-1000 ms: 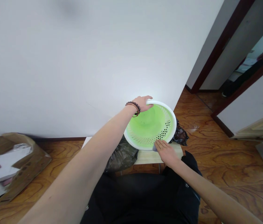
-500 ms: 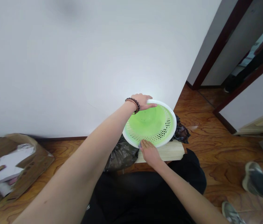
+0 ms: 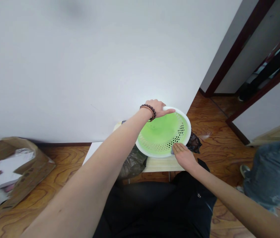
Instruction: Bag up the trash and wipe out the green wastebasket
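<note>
L hand (image 3: 158, 109) grips far rim of green basket (image 3: 163, 130), btwn both hands over tabletop (image 3: 161, 166); R hand (image 3: 183, 155) pinches greyish scrap (image 3: 172, 151), mostly hidden, vs. near rim. Dk bag (image 3: 133, 164) L of R hand.

Centre-right, the left hand (image 3: 158, 107) grips a green basket (image 3: 161, 130) by its upper rim, the right hand (image 3: 185, 156) touching the lower rim
</note>
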The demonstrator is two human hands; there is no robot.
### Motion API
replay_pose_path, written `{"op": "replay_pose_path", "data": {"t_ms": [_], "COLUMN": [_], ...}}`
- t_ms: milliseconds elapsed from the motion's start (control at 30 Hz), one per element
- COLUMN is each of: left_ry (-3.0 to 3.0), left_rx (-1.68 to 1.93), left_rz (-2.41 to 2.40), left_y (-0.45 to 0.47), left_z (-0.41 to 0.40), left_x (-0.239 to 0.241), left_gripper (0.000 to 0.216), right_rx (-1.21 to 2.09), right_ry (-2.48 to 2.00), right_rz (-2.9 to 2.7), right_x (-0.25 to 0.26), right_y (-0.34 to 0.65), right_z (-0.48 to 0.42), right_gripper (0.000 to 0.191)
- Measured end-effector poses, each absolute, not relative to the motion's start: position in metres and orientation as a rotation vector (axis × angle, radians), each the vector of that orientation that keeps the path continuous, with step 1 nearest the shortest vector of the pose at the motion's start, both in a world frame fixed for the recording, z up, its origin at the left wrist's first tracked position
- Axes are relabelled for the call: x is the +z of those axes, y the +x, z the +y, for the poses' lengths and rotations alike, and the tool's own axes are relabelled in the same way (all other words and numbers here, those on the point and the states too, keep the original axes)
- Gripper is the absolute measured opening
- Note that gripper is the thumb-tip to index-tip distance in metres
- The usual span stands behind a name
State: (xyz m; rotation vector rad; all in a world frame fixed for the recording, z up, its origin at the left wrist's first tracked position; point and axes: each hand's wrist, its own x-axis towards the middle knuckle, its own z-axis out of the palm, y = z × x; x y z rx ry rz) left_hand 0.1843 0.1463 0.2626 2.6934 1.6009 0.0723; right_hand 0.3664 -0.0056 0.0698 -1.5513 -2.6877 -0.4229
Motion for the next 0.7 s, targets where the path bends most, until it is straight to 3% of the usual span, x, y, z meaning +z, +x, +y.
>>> {"op": "replay_pose_path", "data": {"t_ms": [167,467,700], "left_ry": [2.676,2.648,2.645], "left_rx": [0.128,0.192,0.170], "left_rz": [1.564,1.590,1.567], "left_y": [0.190,0.189,0.180], "left_z": [0.149,0.147,0.148], "left_x": [0.257,0.257,0.257], "left_gripper": [0.085,0.081,0.084], "right_rx": [-0.378,0.229,0.190], "right_ry": [-1.778,-1.555,-1.384], "right_rz": [-2.555,-2.311,-2.440], "right_x": [0.071,0.046,0.039], "right_y": [0.361,0.257,0.282], "right_z": [0.001,-0.018,-0.024], "right_gripper": [0.039,0.043,0.044]}}
